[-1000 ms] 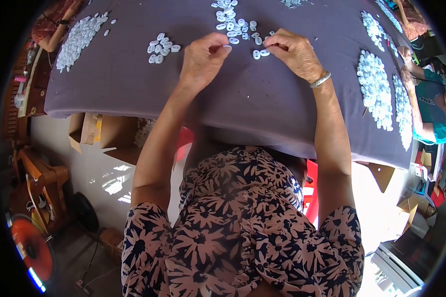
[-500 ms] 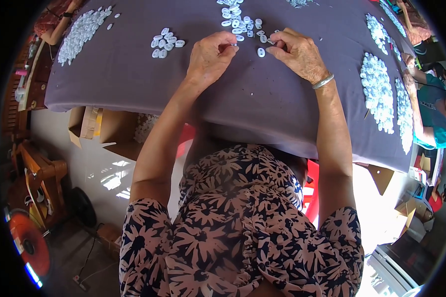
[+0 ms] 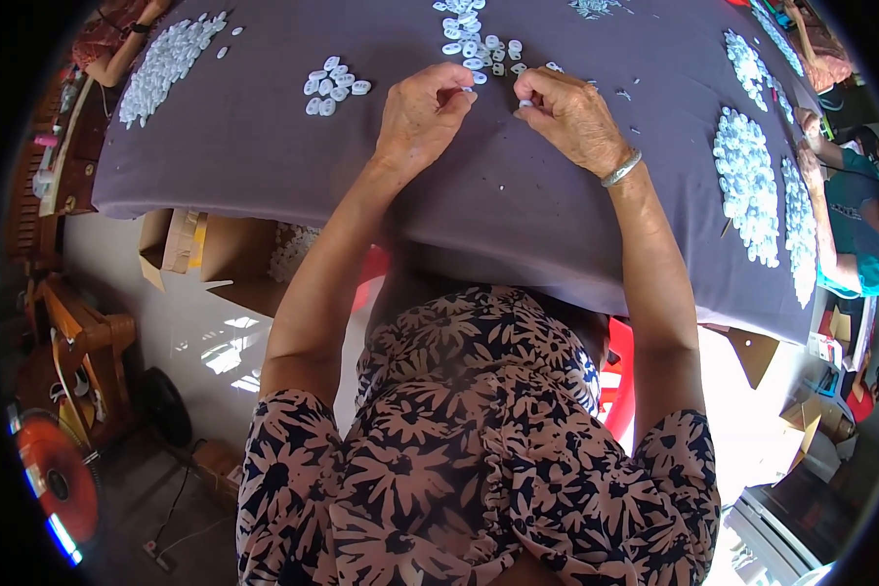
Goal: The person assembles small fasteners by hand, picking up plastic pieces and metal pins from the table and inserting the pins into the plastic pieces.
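A small white oval piece (image 3: pixel 524 104) sat pinched between thumb and forefinger of a person's right hand (image 3: pixel 568 119), over a table (image 3: pixel 518 205) covered in dark cloth. The left hand (image 3: pixel 422 115), thumb and forefinger closed, gripped a second piece (image 3: pixel 467 90), mostly hidden. A loose cluster (image 3: pixel 473 49) lay just beyond; a smaller group (image 3: pixel 334 88) rested to the left.

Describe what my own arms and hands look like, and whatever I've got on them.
Your left hand and right hand wear no gloves. A silvery bangle circles the right wrist; nothing shows on the left one. Both sleeves are short and dark navy, with a pale pinkish flower print.
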The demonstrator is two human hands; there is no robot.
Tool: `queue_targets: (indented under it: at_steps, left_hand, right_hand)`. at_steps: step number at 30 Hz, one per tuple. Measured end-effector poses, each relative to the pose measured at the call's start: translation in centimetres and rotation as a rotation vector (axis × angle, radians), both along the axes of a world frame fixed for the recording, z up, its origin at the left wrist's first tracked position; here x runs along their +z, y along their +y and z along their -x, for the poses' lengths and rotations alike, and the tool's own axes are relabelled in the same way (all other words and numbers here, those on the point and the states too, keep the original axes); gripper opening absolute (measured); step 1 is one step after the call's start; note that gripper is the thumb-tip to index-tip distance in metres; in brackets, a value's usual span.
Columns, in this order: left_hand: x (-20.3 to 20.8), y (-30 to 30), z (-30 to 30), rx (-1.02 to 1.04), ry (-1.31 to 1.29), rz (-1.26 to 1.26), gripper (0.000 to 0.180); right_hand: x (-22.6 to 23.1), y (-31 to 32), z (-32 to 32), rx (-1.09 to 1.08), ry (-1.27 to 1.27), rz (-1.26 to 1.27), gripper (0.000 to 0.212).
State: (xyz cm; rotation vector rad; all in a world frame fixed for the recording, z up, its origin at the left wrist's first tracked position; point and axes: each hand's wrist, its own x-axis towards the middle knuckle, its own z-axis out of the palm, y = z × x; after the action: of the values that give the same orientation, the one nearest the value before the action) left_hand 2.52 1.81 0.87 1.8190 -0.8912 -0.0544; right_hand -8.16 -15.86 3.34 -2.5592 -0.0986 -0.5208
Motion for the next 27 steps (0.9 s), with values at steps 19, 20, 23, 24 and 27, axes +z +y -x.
queue_targets:
  at_steps: [19, 20, 23, 24, 27]
  left_hand:
    - [-0.3, 0.1, -0.1, -0.005, 0.065, -0.001, 0.011]
    - [-0.4, 0.1, -0.1, -0.008, 0.058, 0.013, 0.011]
    - [-0.5, 0.2, -0.4, -0.01, 0.044, 0.02, 0.012]
    - [-0.5, 0.2, -0.4, -0.013, 0.035, 0.011, 0.012]
    - [-0.5, 0.1, -0.4, 0.02, 0.03, 0.045, 0.014]
  right_hand:
    - [-0.7, -3.4, -1.1, -0.258, -0.148, -0.283, 0.008]
    - [-0.4, -3.1, -1.4, -0.244, -0.106, -0.196, 0.008]
    - [-0.2, -2.9, -2.3, -0.191, -0.048, -0.035, 0.008]
    - [-0.2, -3.0, -2.6, -0.183, -0.011, -0.031, 0.009]
    - [0.0, -3.1, -3.5, -0.168, 0.059, 0.001, 0.011]
